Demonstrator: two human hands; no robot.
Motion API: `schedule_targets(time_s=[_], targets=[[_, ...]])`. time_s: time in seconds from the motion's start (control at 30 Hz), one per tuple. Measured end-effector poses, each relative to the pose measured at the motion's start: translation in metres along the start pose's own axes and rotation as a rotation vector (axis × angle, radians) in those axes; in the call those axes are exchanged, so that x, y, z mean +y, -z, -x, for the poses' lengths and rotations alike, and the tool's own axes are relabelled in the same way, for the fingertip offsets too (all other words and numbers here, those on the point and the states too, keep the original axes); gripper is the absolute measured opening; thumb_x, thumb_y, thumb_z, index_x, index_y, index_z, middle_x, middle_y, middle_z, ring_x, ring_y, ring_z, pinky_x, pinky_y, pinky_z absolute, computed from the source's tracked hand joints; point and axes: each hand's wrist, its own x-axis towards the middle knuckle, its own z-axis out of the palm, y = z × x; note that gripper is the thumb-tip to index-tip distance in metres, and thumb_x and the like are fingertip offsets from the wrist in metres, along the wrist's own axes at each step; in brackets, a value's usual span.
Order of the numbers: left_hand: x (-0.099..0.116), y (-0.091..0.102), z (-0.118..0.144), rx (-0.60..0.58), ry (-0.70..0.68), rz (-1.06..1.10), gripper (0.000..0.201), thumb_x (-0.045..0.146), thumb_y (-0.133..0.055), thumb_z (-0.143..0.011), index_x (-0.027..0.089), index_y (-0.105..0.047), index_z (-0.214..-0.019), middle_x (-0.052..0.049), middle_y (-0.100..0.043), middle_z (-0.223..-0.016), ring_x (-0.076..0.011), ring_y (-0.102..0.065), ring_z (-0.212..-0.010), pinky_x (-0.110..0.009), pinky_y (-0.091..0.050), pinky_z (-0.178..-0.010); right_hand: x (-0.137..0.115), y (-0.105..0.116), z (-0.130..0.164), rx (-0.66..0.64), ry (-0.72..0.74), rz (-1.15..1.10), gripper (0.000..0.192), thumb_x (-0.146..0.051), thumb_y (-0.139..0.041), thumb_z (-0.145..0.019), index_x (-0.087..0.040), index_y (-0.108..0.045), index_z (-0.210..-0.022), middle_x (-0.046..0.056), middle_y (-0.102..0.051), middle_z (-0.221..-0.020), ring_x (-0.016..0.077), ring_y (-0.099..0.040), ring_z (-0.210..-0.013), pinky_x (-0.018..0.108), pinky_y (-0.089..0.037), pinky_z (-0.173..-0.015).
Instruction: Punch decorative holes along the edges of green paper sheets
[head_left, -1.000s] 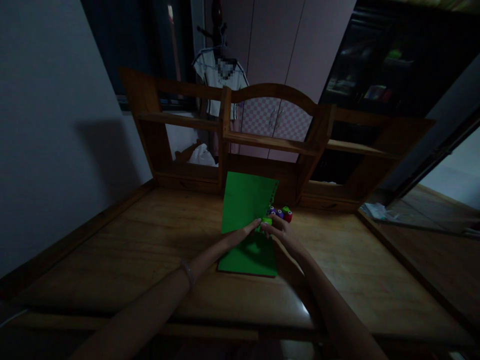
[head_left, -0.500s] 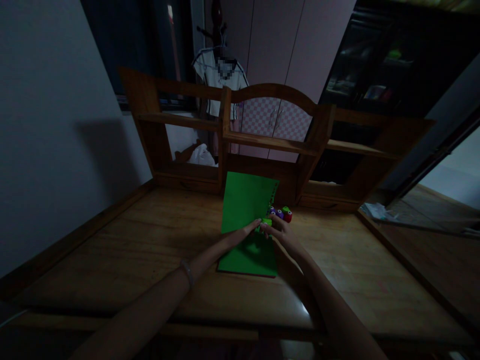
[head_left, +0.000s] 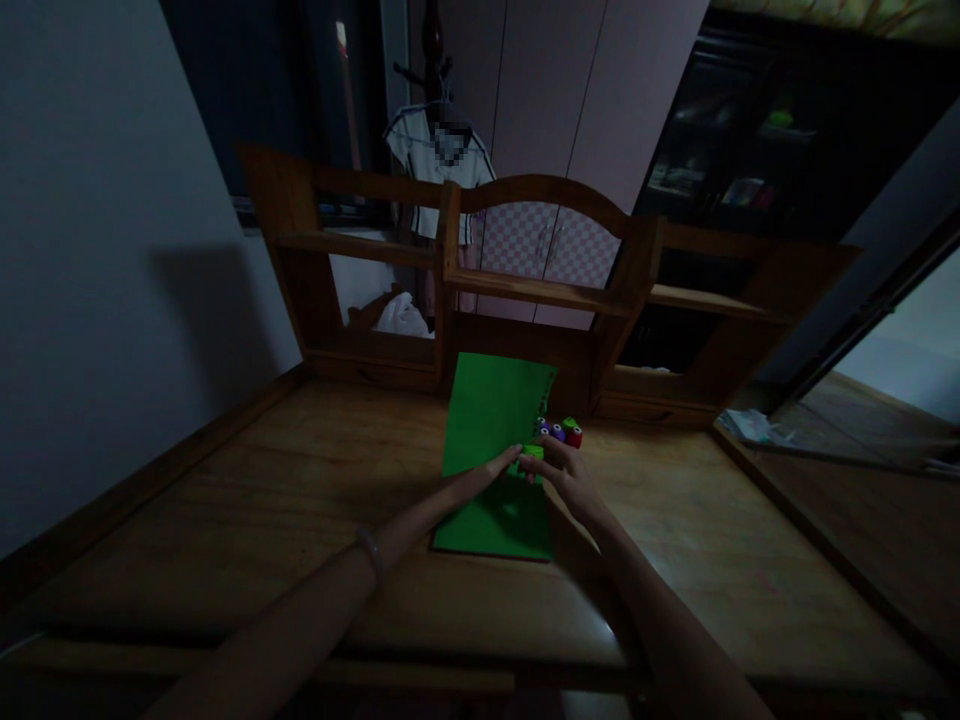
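Observation:
A small bright-green piece is held above a green sheet or pad on the desk. My right hand pinches it from the right, with thumb and fingers bent round it. From the left, my left hand reaches in, its fingertips closed together against the piece's left side. What kind of thing the piece is, I cannot make out. Beneath both hands lies the green pad, with a line of small dark marks along its upper right edge. Just beyond my right fingers stand several small purple pieces and a red piece, each with a white round spot.
The wooden desk has a raised shelf unit along its back. A clear plastic bag lies beyond the right edge. Behind the shelf, a white shirt hangs on a stand before a pink cupboard.
The view has tilted slightly, so everything sits a little lower. Both hands stay at the green piece, which shows a little more of its top now.

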Motion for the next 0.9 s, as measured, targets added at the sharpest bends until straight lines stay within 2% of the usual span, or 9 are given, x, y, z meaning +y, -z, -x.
schedule_targets(time_s=[0.07, 0.17, 0.37, 0.47, 0.57, 0.67, 0.77, 0.9], targets=[[0.0, 0.001, -0.001, -0.005, 0.017, -0.04, 0.048, 0.054, -0.035, -0.085, 0.013, -0.06, -0.086, -0.005, -0.06, -0.082, -0.0188, -0.054, -0.081, -0.035, -0.039, -0.091, 0.001, -0.001, -0.001, 0.017, -0.001, 0.007, 0.025, -0.045, -0.06, -0.079, -0.02, -0.057, -0.084, 0.0, -0.057, -0.068, 0.0176, -0.056, -0.063, 0.028, -0.044, -0.061], [0.002, 0.002, -0.002, -0.028, 0.02, -0.045, 0.045, 0.053, -0.036, -0.085, 0.014, -0.059, -0.084, -0.002, -0.057, -0.075, -0.0174, -0.052, -0.079, -0.035, -0.038, -0.093, 0.002, -0.003, -0.002, 0.021, -0.015, -0.017, 0.027, -0.046, -0.061, -0.078, -0.02, -0.056, -0.086, 0.0, -0.058, -0.071, 0.0171, -0.056, -0.062, 0.028, -0.044, -0.06], [0.005, 0.003, 0.0, -0.032, 0.008, 0.062, 0.046, 0.054, -0.039, -0.084, 0.015, -0.063, -0.081, -0.005, -0.064, -0.089, -0.021, -0.052, -0.1, -0.031, -0.03, -0.102, -0.001, -0.005, -0.004, 0.006, -0.034, -0.037, 0.033, -0.049, -0.063, -0.076, -0.021, -0.056, -0.092, 0.002, -0.06, -0.078, 0.0169, -0.056, -0.062, 0.029, -0.045, -0.06], [0.004, 0.003, 0.001, 0.016, 0.021, 0.118, 0.045, 0.054, -0.046, -0.081, 0.015, -0.064, -0.092, -0.007, -0.063, -0.103, -0.0226, -0.047, -0.112, -0.032, -0.025, -0.105, -0.001, -0.004, -0.004, 0.029, -0.054, -0.032, 0.033, -0.05, -0.06, -0.077, -0.021, -0.055, -0.093, 0.002, -0.058, -0.073, 0.0179, -0.056, -0.063, 0.029, -0.045, -0.061], [0.002, 0.004, 0.001, 0.036, 0.047, 0.132, 0.044, 0.055, -0.048, -0.079, 0.017, -0.064, -0.094, -0.007, -0.064, -0.102, -0.0229, -0.045, -0.114, -0.033, -0.026, -0.104, -0.002, -0.004, -0.004, 0.06, -0.059, -0.043, 0.033, -0.051, -0.056, -0.081, -0.021, -0.055, -0.094, 0.001, -0.055, -0.066, 0.0188, -0.055, -0.064, 0.03, -0.044, -0.063], [0.003, 0.006, 0.002, 0.087, 0.078, 0.055, 0.045, 0.058, -0.044, -0.079, 0.017, -0.063, -0.076, -0.005, -0.064, -0.082, -0.0233, -0.053, -0.097, -0.034, -0.034, -0.094, -0.003, -0.003, -0.004, 0.071, -0.02, -0.065, 0.029, -0.049, -0.052, -0.084, -0.021, -0.055, -0.089, 0.001, -0.055, -0.069, 0.0181, -0.054, -0.065, 0.031, -0.044, -0.065], [0.006, 0.009, 0.004, 0.158, 0.065, -0.038, 0.05, 0.06, -0.038, -0.08, 0.018, -0.053, -0.057, -0.002, -0.057, -0.065, -0.0185, -0.053, -0.072, -0.032, -0.039, -0.081, -0.002, 0.001, -0.005, 0.105, 0.01, -0.062, 0.03, -0.05, -0.05, -0.085, -0.021, -0.055, -0.087, 0.002, -0.056, -0.072, 0.0178, -0.054, -0.065, 0.031, -0.044, -0.065], [0.012, 0.012, 0.008, 0.186, 0.05, -0.107, 0.052, 0.061, -0.033, -0.082, 0.019, -0.046, -0.053, 0.0, -0.05, -0.059, -0.015, -0.048, -0.061, -0.029, -0.037, -0.074, 0.005, 0.01, -0.009, 0.219, -0.046, -0.01, 0.04, -0.058, -0.042, -0.085, -0.02, -0.054, -0.086, 0.003, -0.054, -0.068, 0.0164, -0.049, -0.055, 0.029, -0.039, -0.052]])
